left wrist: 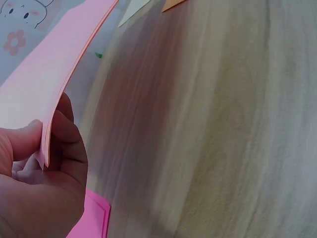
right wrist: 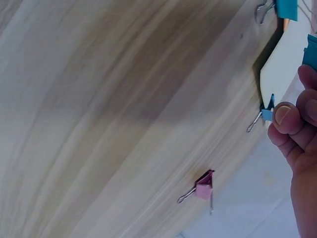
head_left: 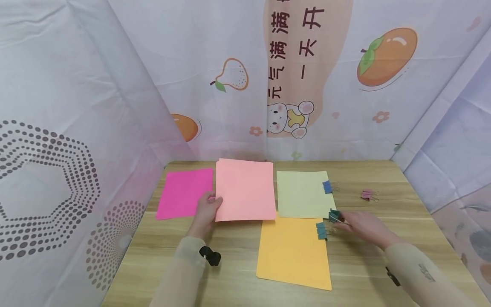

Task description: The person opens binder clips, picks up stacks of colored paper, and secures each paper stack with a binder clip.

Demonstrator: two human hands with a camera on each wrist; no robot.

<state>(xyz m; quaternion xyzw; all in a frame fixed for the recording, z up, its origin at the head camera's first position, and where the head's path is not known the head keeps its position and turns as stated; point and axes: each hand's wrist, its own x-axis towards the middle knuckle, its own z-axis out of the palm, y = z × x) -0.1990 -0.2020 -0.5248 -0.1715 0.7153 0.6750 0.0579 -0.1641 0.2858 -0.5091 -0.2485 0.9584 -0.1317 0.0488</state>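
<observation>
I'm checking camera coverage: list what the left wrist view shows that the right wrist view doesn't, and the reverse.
Only left wrist: the left hand pinching the salmon paper, and the magenta paper. Only right wrist: the right hand holding the green clip, plus the pink clip, blue clip and teal clip. Both: the table and part of the yellow paper.

Wood-grain table (head_left: 234,277), pale curtain (head_left: 184,38) behind it, printed orange fruit (head_left: 387,57), cartoon animal (head_left: 281,117), dark lettering (head_left: 278,50), dotted pattern (head_left: 82,170)

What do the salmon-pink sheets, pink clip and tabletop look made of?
Salmon-pink sheets: matt paper or thin card, by their thin, curving edges. Pink clip: probably painted metal, wire handles shiny silver. Tabletop: satin wood or laminate, by its streaky grain.
</observation>
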